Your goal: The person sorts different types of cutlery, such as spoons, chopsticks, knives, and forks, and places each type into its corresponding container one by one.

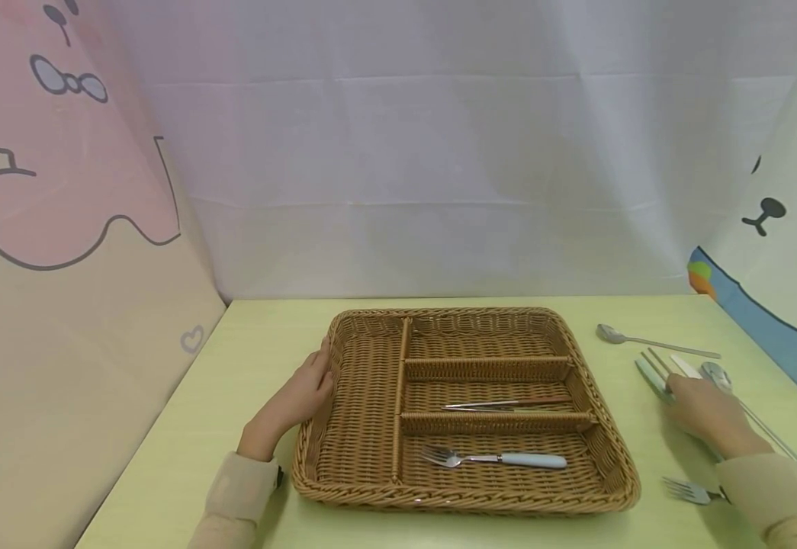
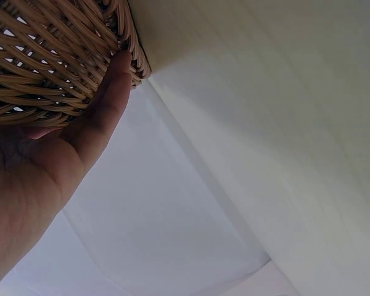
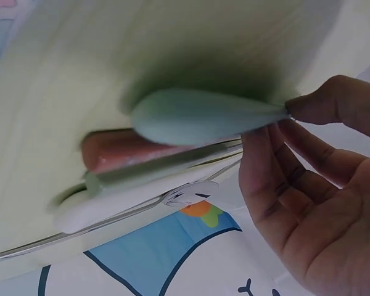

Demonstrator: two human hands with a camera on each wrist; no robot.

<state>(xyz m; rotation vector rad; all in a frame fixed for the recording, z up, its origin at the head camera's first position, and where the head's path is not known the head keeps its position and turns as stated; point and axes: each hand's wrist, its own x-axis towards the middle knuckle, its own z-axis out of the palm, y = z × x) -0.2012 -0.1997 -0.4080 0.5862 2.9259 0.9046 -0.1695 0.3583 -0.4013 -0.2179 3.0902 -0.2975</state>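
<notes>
A brown wicker basket (image 1: 400,427) with several compartments sits in the middle of the table. My left hand (image 1: 302,389) holds its left side, the fingers lying against the outer wall (image 2: 55,68) and the thumb at the rim. Over to the right, my right hand (image 1: 710,412) pinches the thin neck of a utensil with a pale green handle (image 3: 191,117); its head is hidden. Close by lie a reddish-brown handle (image 3: 120,151), a darker green handle (image 3: 135,172) and a white handle (image 3: 105,200). Under the right sleeve, a fork (image 1: 689,490) is partly covered.
A fork with a light blue handle (image 1: 534,460) lies in the basket's front compartment. Thin metal utensils (image 1: 483,404) occupy the middle one. Right of the basket are a spoon (image 1: 611,334) and another long-handled spoon (image 1: 716,375). Printed curtains (image 1: 398,191) surround the table.
</notes>
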